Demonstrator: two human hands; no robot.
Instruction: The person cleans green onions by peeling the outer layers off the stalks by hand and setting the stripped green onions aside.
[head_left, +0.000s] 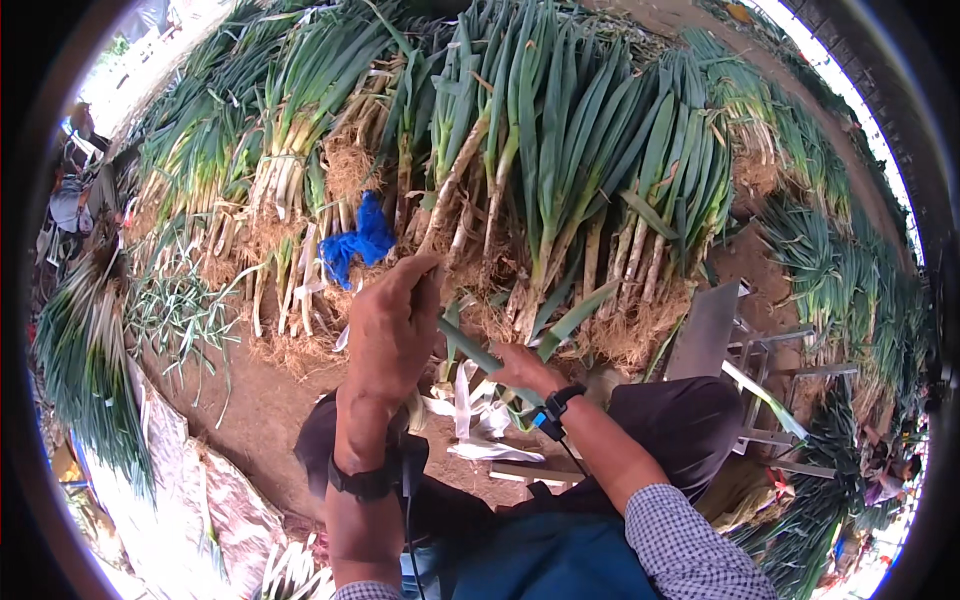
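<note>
My left hand (396, 326) is raised in front of me, its fingers curled and mostly hidden behind the back of the hand. Just above it is the lower end of a long pale leek stalk (454, 176); whether the fingers hold it I cannot tell. My right hand (525, 369) closes over a broad green leek leaf (471, 346) that slants down from beside my left hand to my right wrist. Beyond both hands stands a thick row of leeks (555, 172), green tops up and brown roots (622, 334) toward me.
A blue cloth or netting (360, 236) lies on the leeks. Peeled white leaf sheaths (476, 412) litter the soil between my knees. On the right stand a metal plate (701, 330) and a metal frame (757, 360). More leeks (94, 352) lie left, near a pale sheet (202, 502).
</note>
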